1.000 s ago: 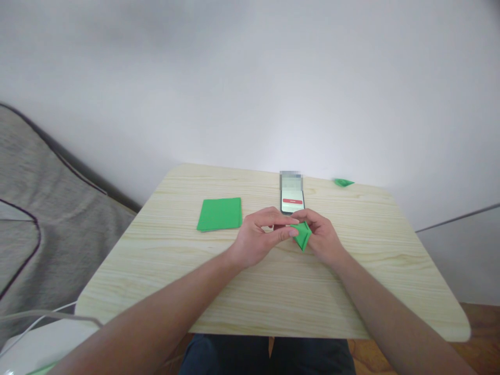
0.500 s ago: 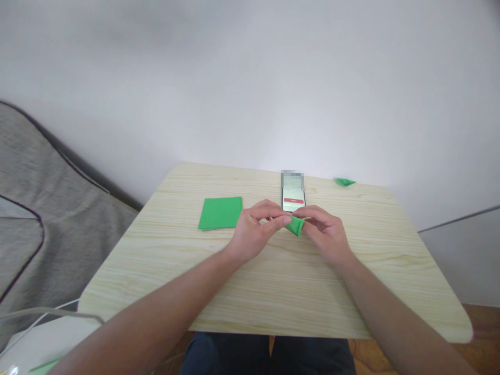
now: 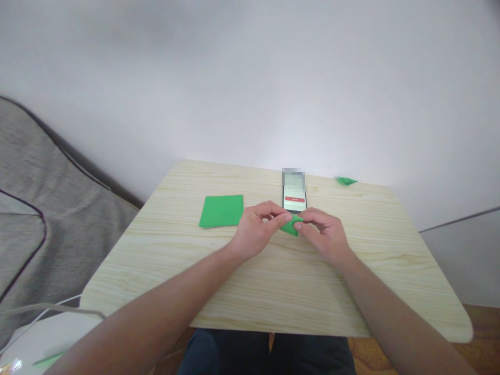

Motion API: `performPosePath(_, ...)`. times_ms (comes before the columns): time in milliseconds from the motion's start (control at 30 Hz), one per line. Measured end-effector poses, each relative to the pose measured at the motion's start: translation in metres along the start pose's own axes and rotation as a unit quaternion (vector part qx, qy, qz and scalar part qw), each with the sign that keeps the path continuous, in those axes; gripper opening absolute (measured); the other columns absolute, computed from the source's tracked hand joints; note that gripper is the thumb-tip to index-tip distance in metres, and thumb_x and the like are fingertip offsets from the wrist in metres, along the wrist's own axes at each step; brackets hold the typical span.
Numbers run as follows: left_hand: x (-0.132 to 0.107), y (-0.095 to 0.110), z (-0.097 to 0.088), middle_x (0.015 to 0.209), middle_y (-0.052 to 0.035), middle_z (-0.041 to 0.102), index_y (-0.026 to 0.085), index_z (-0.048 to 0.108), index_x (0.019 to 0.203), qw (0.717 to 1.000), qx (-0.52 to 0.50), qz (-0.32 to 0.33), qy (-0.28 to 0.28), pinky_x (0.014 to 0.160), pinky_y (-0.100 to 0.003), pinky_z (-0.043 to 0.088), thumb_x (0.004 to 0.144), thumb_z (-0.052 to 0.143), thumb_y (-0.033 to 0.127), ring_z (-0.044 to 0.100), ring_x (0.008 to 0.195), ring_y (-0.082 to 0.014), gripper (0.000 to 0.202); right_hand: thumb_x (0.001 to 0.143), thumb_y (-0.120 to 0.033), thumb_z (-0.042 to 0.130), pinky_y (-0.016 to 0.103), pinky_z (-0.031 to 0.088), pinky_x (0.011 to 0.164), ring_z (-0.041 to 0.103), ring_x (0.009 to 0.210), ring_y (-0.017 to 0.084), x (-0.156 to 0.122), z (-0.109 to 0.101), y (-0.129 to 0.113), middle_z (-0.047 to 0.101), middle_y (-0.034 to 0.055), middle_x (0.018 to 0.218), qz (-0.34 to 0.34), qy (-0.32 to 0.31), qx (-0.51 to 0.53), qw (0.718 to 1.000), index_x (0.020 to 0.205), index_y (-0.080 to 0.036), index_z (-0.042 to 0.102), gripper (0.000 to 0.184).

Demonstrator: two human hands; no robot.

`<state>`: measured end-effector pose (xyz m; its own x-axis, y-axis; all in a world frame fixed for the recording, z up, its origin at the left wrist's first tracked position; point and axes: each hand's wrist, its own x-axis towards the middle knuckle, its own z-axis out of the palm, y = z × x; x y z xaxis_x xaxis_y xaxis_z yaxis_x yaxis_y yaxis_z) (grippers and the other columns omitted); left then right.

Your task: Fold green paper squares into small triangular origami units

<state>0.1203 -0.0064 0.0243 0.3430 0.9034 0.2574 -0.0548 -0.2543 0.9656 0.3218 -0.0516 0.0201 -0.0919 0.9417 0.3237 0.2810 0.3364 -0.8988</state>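
And down comes the right hand [image 3: 326, 234], thumb onto the folded green paper [image 3: 288, 227]!
Just on the phone's [image 3: 295, 195] near side, left hand [image 3: 255, 229] and right both clamp it; its end, rounded half a second ago, looks flatter, so the fold is probably firming.

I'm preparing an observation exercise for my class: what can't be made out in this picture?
All in the head view:
- Far side of the folded green piece: hidden by the left hand and right hand.
- Top of the phone screen: pixelated.
- Folds of the small green item: too small.
- Sheet count in the green stack: edges too fine.
- Rest of the green strip: behind the left forearm.
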Motion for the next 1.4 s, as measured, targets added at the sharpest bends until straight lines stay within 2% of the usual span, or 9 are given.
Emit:
performPosePath(133,0.0,-0.002,0.002,0.085,-0.0065,0.075,0.015,0.078,0.087,0.999,-0.033,-0.032,-0.006,0.072,-0.028,0.048,0.084,0.079,0.041,0.063,0.077,-0.016,0.026,0.088,-0.032,0.077,0.032,0.049,0.069,0.063,0.076,0.017,0.0,0.001,-0.003,0.071,0.0029,0.084,0.038,-0.003,0.033,0.999,0.085,-0.022,0.076,0.01)
performPosePath(233,-0.001,-0.004,0.003,0.081,-0.0041,0.072,0.018,0.076,0.109,0.998,-0.045,-0.042,-0.013,0.068,-0.026,0.047,0.086,0.077,0.042,0.063,0.073,-0.0144,0.034,0.085,-0.035,0.079,0.029,0.047,0.064,0.062,0.068,0.016,0.001,0.001,-0.005,0.07,0.0012,0.071,0.098,-0.001,0.063,0.993,0.078,-0.021,0.075,0.017)
performPosePath(333,-0.002,-0.003,0.003,0.08,-0.0011,0.069,0.023,0.067,0.129,0.998,-0.031,-0.032,-0.042,0.066,-0.025,0.044,0.087,0.077,0.038,0.06,0.071,-0.0128,0.045,0.084,-0.04,0.08,0.029,0.048,0.063,0.063,0.064,0.016,0.005,-0.001,-0.003,0.071,0.0016,0.066,0.143,0.016,0.078,0.987,0.075,-0.02,0.075,0.023)
performPosePath(400,-0.003,-0.002,0.002,0.084,-0.0013,0.069,0.023,0.068,0.126,0.998,-0.02,-0.025,-0.053,0.069,-0.025,0.045,0.086,0.077,0.032,0.06,0.074,-0.0128,0.042,0.084,-0.043,0.08,0.029,0.049,0.064,0.063,0.062,0.015,0.007,-0.002,0.0,0.072,0.0019,0.066,0.164,0.024,0.09,0.982,0.076,-0.02,0.076,0.025)
performPosePath(567,-0.002,-0.002,0.002,0.099,-0.0051,0.073,0.019,0.076,0.102,0.996,0.025,-0.038,-0.071,0.071,-0.026,0.045,0.083,0.076,0.023,0.059,0.082,-0.0142,0.019,0.083,-0.044,0.08,0.028,0.051,0.064,0.064,0.061,0.014,0.009,-0.005,0.006,0.071,0.0016,0.065,0.195,0.021,0.121,0.973,0.076,-0.019,0.074,0.027)
performPosePath(767,0.0,-0.007,0.003,0.097,-0.0055,0.073,0.018,0.076,0.096,0.995,0.0,-0.049,-0.088,0.076,-0.028,0.048,0.083,0.074,0.022,0.062,0.086,-0.0164,0.014,0.077,-0.041,0.086,0.028,0.055,0.059,0.065,0.058,0.013,0.009,-0.001,0.007,0.07,-0.0001,0.069,0.213,0.019,0.194,0.958,0.084,-0.019,0.074,0.026)
performPosePath(933,0.001,-0.008,0.004,0.089,-0.0037,0.069,0.017,0.073,0.09,0.993,-0.042,-0.041,-0.104,0.077,-0.028,0.046,0.083,0.073,0.019,0.06,0.082,-0.0151,0.008,0.076,-0.038,0.087,0.03,0.058,0.06,0.067,0.06,0.013,0.009,-0.001,0.012,0.075,0.0003,0.082,0.201,0.021,0.22,0.954,0.098,-0.022,0.072,0.031)
performPosePath(1133,0.001,-0.01,0.004,0.085,-0.0026,0.067,0.016,0.071,0.088,0.988,-0.085,-0.045,-0.12,0.077,-0.028,0.045,0.082,0.075,0.019,0.059,0.081,-0.0147,0.008,0.083,-0.036,0.082,0.029,0.059,0.063,0.068,0.062,0.013,0.008,-0.003,0.009,0.075,-0.0005,0.082,0.178,0.001,0.207,0.962,0.118,-0.025,0.068,0.039)
performPosePath(1400,0.002,-0.011,0.004,0.083,-0.0022,0.065,0.015,0.07,0.088,0.984,-0.125,-0.049,-0.116,0.079,-0.029,0.046,0.081,0.077,0.02,0.06,0.082,-0.015,0.011,0.078,-0.029,0.086,0.03,0.058,0.065,0.068,0.065,0.014,0.006,-0.004,0.01,0.073,-0.0026,0.078,0.127,-0.03,0.198,0.971,0.115,-0.025,0.068,0.041)
